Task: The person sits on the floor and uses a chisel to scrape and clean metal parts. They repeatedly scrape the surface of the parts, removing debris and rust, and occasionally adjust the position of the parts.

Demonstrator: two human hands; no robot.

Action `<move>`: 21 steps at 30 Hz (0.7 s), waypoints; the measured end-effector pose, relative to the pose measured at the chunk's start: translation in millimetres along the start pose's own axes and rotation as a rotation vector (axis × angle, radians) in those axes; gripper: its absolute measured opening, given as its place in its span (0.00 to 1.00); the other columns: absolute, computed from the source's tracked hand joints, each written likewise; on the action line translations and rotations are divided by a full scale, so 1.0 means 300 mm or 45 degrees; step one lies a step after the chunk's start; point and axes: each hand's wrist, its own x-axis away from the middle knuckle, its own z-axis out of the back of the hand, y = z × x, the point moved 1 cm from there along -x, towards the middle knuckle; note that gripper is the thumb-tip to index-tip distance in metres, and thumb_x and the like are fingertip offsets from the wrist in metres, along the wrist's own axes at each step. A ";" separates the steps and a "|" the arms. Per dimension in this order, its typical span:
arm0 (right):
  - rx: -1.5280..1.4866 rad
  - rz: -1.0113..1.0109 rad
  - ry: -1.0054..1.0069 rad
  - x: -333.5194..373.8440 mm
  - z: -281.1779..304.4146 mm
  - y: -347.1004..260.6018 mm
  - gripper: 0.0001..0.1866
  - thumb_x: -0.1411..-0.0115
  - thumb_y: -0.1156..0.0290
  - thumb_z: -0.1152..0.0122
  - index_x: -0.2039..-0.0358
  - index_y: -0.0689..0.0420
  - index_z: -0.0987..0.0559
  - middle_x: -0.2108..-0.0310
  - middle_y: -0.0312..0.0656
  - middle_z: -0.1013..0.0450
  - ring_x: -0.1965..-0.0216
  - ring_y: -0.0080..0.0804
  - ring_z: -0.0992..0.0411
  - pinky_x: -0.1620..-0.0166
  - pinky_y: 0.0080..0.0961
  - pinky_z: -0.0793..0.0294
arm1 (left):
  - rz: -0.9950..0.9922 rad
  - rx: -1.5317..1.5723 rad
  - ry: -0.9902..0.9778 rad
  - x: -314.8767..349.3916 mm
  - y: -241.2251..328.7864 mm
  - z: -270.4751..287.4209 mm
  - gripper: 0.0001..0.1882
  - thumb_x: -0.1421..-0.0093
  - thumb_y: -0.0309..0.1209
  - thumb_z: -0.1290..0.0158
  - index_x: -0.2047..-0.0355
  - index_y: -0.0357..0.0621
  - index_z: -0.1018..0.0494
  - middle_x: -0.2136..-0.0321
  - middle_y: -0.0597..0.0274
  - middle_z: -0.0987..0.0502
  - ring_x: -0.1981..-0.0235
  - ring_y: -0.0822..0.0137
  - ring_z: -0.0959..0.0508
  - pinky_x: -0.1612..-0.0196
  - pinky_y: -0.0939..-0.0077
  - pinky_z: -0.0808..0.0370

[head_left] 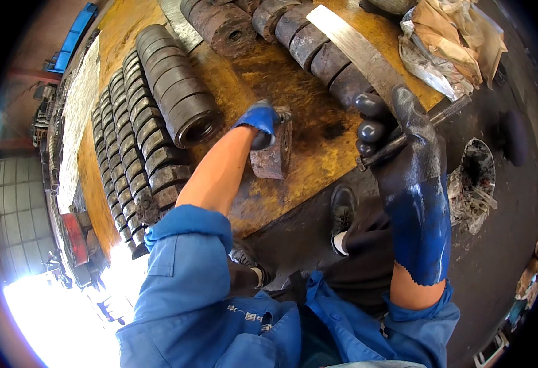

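Note:
My left hand, in a blue and dark glove, grips the top of a rusty metal block on the stained yellow tabletop. A small grey metal end shows beside its fingers; the fingertips are partly hidden. My right hand, in a long black and blue glove, is raised off the table's near right edge. Its fingers curl round a dark metal rod with a ridged end. A long flat metal strip, pale at its far end, rises between the thumb and fingers and slants over a row of dark rings.
Left of my left hand lie a row of dark metal cylinders and several rows of smaller blocks. More rusty rings line the far side. Crumpled plastic and brown wrapping sits at the far right. An opening with scraps is right of my glove.

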 end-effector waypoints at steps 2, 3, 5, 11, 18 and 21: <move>-0.007 -0.017 -0.014 -0.014 0.000 -0.005 0.17 0.32 0.61 0.39 0.50 0.59 0.24 0.64 0.45 0.19 0.74 0.28 0.29 0.70 0.28 0.27 | 0.016 -0.036 -0.055 0.002 0.005 -0.018 0.31 0.52 0.50 0.31 0.56 0.38 0.18 0.54 0.36 0.20 0.50 0.40 0.20 0.47 0.55 0.23; -0.015 0.013 0.018 -0.025 0.015 -0.028 0.17 0.32 0.60 0.39 0.50 0.59 0.24 0.64 0.45 0.19 0.74 0.28 0.29 0.70 0.28 0.27 | -0.044 -0.115 -0.193 0.031 0.124 0.051 0.32 0.50 0.52 0.32 0.53 0.38 0.19 0.53 0.36 0.20 0.50 0.40 0.20 0.47 0.55 0.23; -0.021 -0.003 -0.003 -0.029 0.018 -0.029 0.17 0.32 0.60 0.39 0.50 0.59 0.24 0.64 0.45 0.19 0.74 0.28 0.29 0.70 0.27 0.27 | -0.088 -0.206 -0.269 0.056 0.136 0.059 0.33 0.51 0.51 0.32 0.51 0.40 0.20 0.54 0.36 0.20 0.50 0.40 0.20 0.46 0.56 0.23; -0.034 -0.054 -0.075 -0.042 0.017 -0.015 0.18 0.32 0.59 0.38 0.50 0.58 0.24 0.64 0.44 0.19 0.74 0.28 0.29 0.70 0.27 0.27 | -0.117 -0.377 -0.170 0.144 0.133 0.013 0.36 0.65 0.46 0.27 0.52 0.50 0.18 0.55 0.41 0.19 0.49 0.45 0.20 0.45 0.60 0.22; -0.047 -0.099 -0.174 -0.071 0.057 -0.009 0.18 0.32 0.58 0.38 0.50 0.58 0.24 0.64 0.43 0.19 0.74 0.27 0.28 0.70 0.27 0.27 | 0.497 -0.086 0.136 0.252 0.181 -0.073 0.34 0.49 0.46 0.36 0.41 0.51 0.25 0.42 0.42 0.25 0.42 0.46 0.23 0.40 0.59 0.25; -0.046 -0.143 -0.258 -0.072 0.066 0.012 0.18 0.32 0.58 0.38 0.50 0.58 0.24 0.64 0.42 0.19 0.74 0.27 0.28 0.70 0.27 0.28 | 0.952 0.363 0.391 0.199 0.030 -0.251 0.28 0.41 0.44 0.42 0.41 0.49 0.25 0.42 0.43 0.26 0.41 0.44 0.24 0.41 0.58 0.25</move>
